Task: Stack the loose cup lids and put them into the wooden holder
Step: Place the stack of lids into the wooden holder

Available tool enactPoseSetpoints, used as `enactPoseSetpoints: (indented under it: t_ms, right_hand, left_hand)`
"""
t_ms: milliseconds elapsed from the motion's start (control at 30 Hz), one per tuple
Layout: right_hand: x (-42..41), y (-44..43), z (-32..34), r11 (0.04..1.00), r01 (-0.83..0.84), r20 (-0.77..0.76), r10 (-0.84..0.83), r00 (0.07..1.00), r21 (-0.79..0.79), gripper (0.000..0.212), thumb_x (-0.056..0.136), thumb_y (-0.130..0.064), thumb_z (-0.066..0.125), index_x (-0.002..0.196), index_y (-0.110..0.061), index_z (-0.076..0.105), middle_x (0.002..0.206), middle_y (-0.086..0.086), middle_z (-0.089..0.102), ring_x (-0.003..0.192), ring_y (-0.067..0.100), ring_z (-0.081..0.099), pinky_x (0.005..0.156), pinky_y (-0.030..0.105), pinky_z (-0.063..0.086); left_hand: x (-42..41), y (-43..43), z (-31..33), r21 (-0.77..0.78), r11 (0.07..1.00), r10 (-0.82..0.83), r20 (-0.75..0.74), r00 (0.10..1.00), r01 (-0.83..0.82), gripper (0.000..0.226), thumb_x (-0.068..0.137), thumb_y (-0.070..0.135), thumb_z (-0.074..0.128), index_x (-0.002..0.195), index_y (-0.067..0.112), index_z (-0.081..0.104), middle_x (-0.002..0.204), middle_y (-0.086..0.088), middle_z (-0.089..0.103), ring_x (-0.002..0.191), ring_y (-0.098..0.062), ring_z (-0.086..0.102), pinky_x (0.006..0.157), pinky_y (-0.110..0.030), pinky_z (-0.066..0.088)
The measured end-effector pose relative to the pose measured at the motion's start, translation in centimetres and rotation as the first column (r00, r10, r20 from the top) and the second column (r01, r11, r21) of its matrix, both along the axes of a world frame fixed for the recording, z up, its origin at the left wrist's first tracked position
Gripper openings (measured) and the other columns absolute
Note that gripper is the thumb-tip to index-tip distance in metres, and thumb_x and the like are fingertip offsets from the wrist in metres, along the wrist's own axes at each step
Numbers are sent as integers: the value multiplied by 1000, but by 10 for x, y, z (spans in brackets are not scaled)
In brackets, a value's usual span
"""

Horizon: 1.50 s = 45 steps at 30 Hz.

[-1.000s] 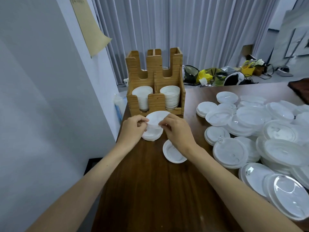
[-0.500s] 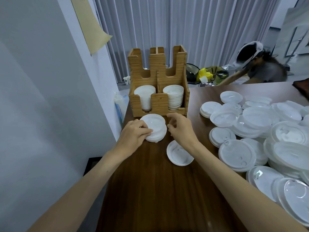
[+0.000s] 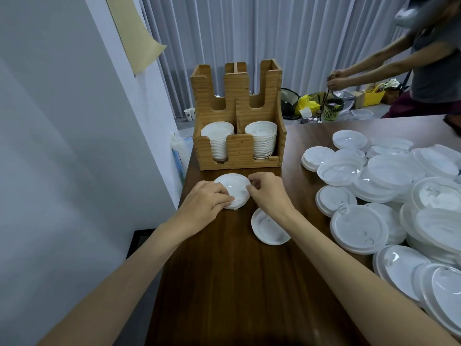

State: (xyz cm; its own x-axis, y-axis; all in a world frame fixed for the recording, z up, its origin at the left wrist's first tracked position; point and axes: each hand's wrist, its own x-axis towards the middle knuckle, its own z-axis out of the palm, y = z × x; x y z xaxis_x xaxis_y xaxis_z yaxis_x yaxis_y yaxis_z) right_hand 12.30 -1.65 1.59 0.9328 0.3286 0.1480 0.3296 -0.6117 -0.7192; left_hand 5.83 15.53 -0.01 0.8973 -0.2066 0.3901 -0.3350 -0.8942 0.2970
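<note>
A small stack of white cup lids (image 3: pixel 235 189) lies on the dark wooden table (image 3: pixel 237 283), just in front of the wooden holder (image 3: pixel 237 116). My left hand (image 3: pixel 203 204) grips the stack's left edge with curled fingers. My right hand (image 3: pixel 268 192) pinches its right edge. The holder's two front compartments hold a left lid stack (image 3: pixel 217 141) and a right lid stack (image 3: pixel 262 139). A single white lid (image 3: pixel 269 228) lies flat under my right wrist.
A big heap of loose white and clear lids (image 3: pixel 399 196) covers the table's right side. Another person (image 3: pixel 429 61) bends over bags and baskets on the floor at the far right. A grey wall runs along the table's left edge.
The top lid, tilted up a second ago, now lies flat on the small stack. Both hands stay at its edges. A person has come into view at the back right.
</note>
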Motion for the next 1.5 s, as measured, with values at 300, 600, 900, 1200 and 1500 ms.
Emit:
enactPoseSetpoints:
  t_ms: [300, 600, 900, 1200, 1500]
  right_hand:
    - [2, -1, 2, 990, -38, -4, 37, 999, -134, 36, 94, -14, 58, 129, -6, 58, 129, 9, 61, 113, 19, 59, 90, 27, 47]
    - [0, -61, 16, 877, 275, 346, -136, 928, -394, 27, 97, -21, 47, 104, -3, 66, 122, 13, 53, 113, 31, 47, 93, 39, 37]
    - [1, -115, 22, 650, 308, 240, -195, 951, -695, 25, 92, -8, 43, 106, -10, 63, 120, 6, 54, 129, 29, 35, 116, 48, 3]
    - [-17, -106, 21, 877, 131, 305, 19, 952, -463, 33, 87, 0, 43, 113, -7, 63, 125, 2, 55, 121, 24, 44, 96, 34, 16]
    - [-37, -75, 34, 924, 19, 225, -113, 968, 381, 30, 81, 9, 52, 85, -9, 76, 99, -2, 71, 92, 3, 60, 83, 11, 45]
  left_hand:
    - [-1, -6, -1, -71, 995, 62, -129, 990, -72, 30, 84, 21, 68, 114, 16, 68, 121, 3, 64, 119, -19, 50, 102, -33, 36]
    - [16, -52, 19, -120, 990, -72, -20, 997, 69, 38, 88, 31, 64, 122, 16, 62, 123, 0, 62, 117, -10, 49, 98, -22, 30]
    - [37, -100, 11, -82, 972, -218, 22, 976, 219, 28, 91, 26, 60, 115, 12, 66, 110, -1, 68, 105, -14, 59, 97, -31, 41]
    - [41, -114, 17, -75, 985, -141, 149, 979, 153, 49, 83, 7, 68, 129, 8, 54, 128, -7, 54, 121, -18, 47, 103, -30, 39]
    - [20, -82, 24, -52, 998, 47, 395, 918, -28, 8, 85, 11, 66, 90, 5, 69, 83, -7, 64, 82, -17, 54, 69, -27, 49]
